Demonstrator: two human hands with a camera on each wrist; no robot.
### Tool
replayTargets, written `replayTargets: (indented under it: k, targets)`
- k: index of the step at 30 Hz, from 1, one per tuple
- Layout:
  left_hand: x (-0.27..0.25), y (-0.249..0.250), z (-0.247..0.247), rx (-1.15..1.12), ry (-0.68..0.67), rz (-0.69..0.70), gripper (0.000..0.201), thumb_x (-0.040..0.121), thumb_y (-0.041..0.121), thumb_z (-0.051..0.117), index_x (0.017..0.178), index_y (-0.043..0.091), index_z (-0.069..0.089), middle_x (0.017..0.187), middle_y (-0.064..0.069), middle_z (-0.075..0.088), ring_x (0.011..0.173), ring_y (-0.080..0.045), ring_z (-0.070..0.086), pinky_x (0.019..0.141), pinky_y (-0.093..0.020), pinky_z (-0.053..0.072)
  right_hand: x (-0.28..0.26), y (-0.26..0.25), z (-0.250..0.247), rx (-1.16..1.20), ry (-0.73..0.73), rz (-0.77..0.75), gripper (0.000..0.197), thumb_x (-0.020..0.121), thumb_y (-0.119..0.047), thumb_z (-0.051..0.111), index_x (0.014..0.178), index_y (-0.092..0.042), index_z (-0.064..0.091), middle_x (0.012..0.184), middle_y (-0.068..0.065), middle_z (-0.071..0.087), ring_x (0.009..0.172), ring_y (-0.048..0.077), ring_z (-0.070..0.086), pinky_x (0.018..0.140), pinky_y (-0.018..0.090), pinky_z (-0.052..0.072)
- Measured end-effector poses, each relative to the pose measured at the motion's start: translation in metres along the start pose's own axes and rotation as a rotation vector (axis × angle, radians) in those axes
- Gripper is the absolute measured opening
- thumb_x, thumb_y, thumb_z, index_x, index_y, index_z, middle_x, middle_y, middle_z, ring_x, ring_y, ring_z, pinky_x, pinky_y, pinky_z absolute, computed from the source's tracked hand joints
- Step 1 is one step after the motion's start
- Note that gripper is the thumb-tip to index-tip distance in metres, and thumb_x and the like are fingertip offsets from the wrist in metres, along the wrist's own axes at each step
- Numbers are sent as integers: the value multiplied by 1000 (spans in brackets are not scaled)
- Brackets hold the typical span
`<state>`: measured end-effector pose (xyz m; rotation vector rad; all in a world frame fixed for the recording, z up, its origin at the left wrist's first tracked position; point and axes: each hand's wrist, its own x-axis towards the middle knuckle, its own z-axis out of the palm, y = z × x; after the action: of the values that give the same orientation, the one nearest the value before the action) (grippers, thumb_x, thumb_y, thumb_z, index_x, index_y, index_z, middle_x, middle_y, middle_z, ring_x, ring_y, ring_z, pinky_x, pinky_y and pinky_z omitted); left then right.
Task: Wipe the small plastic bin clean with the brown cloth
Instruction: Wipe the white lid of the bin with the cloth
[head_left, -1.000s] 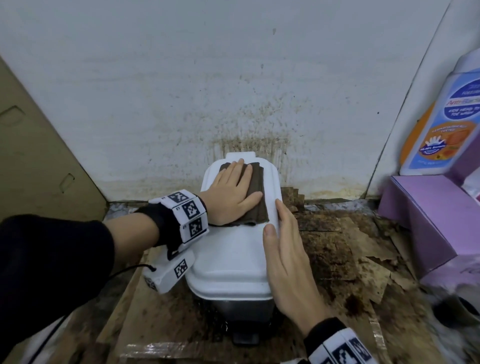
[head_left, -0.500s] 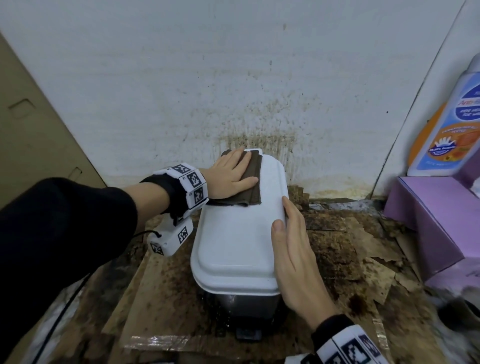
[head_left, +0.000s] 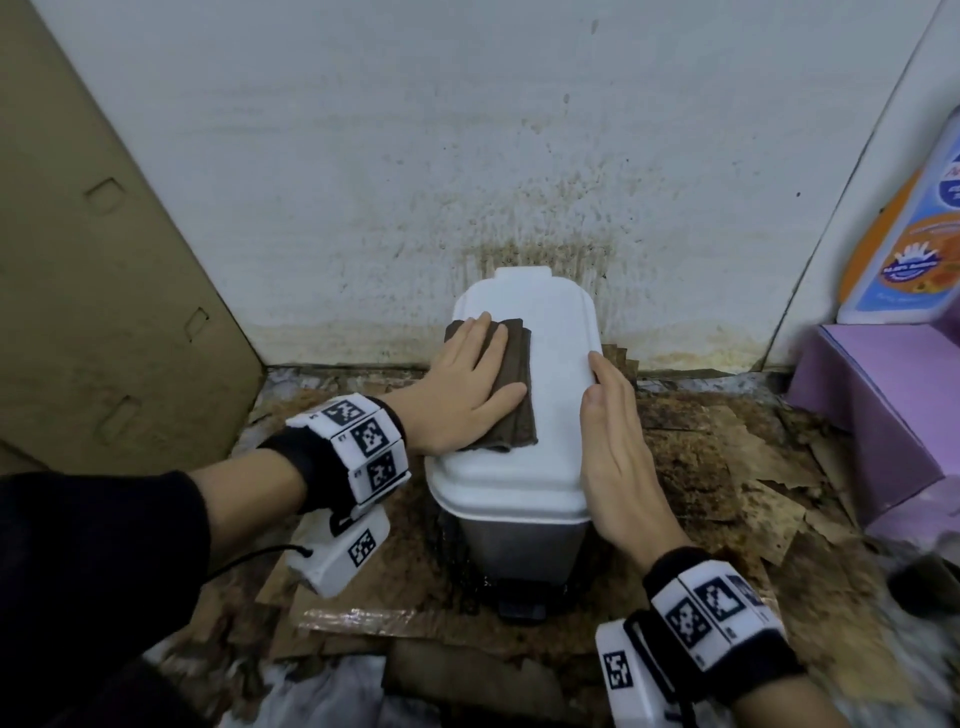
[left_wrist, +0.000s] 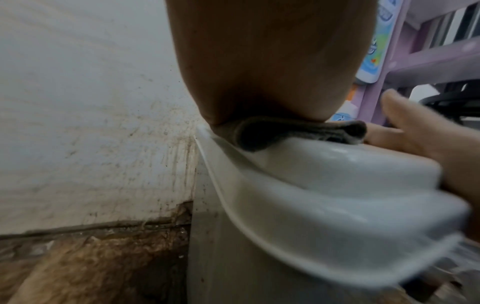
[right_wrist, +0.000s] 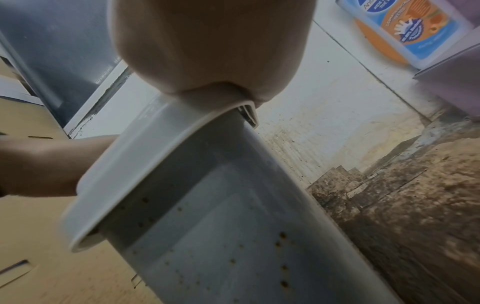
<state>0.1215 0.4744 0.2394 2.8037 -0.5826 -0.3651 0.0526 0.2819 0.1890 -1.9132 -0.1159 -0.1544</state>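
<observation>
A small bin with a white lid (head_left: 545, 441) and grey body (right_wrist: 233, 236) stands against the stained wall. A folded brown cloth (head_left: 514, 374) lies on the left half of the lid; its folded edge (left_wrist: 298, 133) shows under my palm in the left wrist view. My left hand (head_left: 467, 384) lies flat on the cloth with straight fingers, pressing it to the lid. My right hand (head_left: 618, 441) rests flat along the lid's right edge, fingers straight, palm against the rim (right_wrist: 207, 115). Brown specks dot the bin's grey side.
The floor (head_left: 701, 467) around the bin is dirty, torn cardboard. A cardboard sheet (head_left: 104, 260) leans at the left. A purple box (head_left: 883, 405) and an orange-and-blue bottle (head_left: 909, 244) stand at the right. The wall (head_left: 467, 156) behind is splattered brown.
My left hand has slid the cloth back toward me along the left side of the lid, away from the far end. The right hand has stayed on the lid's right edge.
</observation>
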Motion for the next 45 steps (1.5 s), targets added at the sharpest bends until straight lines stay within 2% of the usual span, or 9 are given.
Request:
replayTargets:
  k: [9, 20, 25, 29, 31, 35, 39, 42, 45]
  targets:
    - [-44, 13, 29, -62, 149, 46, 75, 108, 53, 26, 164, 14, -4, 170, -2, -19, 155, -13, -21, 127, -36, -8, -3, -1, -4, -7, -26, 5, 65, 103, -65, 17, 161, -36, 17, 163, -25, 20, 149, -8, 18, 121, 23, 15]
    - [-38, 25, 30, 126, 188, 36, 72, 109, 49, 23, 163, 9, -1, 171, -13, -13, 158, -23, -14, 127, -38, -9, 0, -4, -11, 88, -107, 26, 77, 92, -80, 12, 161, -45, 9, 162, -33, 13, 149, -15, 10, 120, 21, 11]
    - [-22, 45, 38, 128, 254, 70, 72, 108, 48, 25, 163, 7, 3, 171, -15, -7, 159, -26, -7, 126, -36, -7, 5, -5, -13, 236, -105, 91, 83, 85, -91, 18, 158, -53, 6, 164, -28, 18, 149, -6, 23, 125, 34, 21]
    - [-12, 64, 43, 95, 256, 87, 72, 106, 48, 23, 163, 7, 4, 171, -14, -6, 159, -25, -6, 127, -38, -4, 9, -7, -20, 298, -101, 106, 91, 79, -92, 18, 159, -49, 8, 151, -28, 36, 119, -31, 39, 104, 9, 35]
    - [-8, 66, 42, 62, 184, 87, 76, 102, 50, 14, 163, 7, 5, 171, -13, -9, 158, -24, -10, 128, -40, -4, 10, -7, -23, 330, -89, 117, 84, 85, -82, 17, 159, -44, 9, 141, -32, 41, 113, -34, 41, 103, 12, 37]
    - [-12, 64, 22, -235, 85, 85, 64, 108, 41, 17, 163, 9, 8, 172, -3, -8, 157, -12, -11, 126, -29, -8, 9, -11, -27, 253, -118, 116, 69, 96, -76, 20, 158, -47, 12, 155, -24, 34, 137, -11, 39, 114, 25, 34]
    - [-25, 48, 18, -473, 309, 107, 54, 109, 23, 36, 162, 18, 23, 167, 2, 28, 151, -9, 26, 123, -26, 21, 15, -19, -27, 72, -99, 78, 67, 104, -57, 40, 161, -32, 14, 153, -17, 34, 137, -4, 37, 102, 13, 39]
    - [-30, 30, 25, -449, 495, 59, 47, 107, 18, 38, 154, 19, 34, 153, 2, 43, 138, -7, 41, 113, -25, 34, 19, -22, -22, -144, -12, 30, 68, 103, -64, 35, 159, -27, 23, 162, -7, 34, 146, 9, 36, 119, 40, 36]
    - [-35, 19, 33, -286, 539, 53, 40, 106, 17, 41, 146, 12, 44, 145, -1, 45, 134, -14, 43, 112, -28, 37, 18, -31, -12, -402, 70, -113, 58, 107, -52, 34, 156, -21, 31, 161, -1, 33, 149, 16, 29, 124, 45, 25]
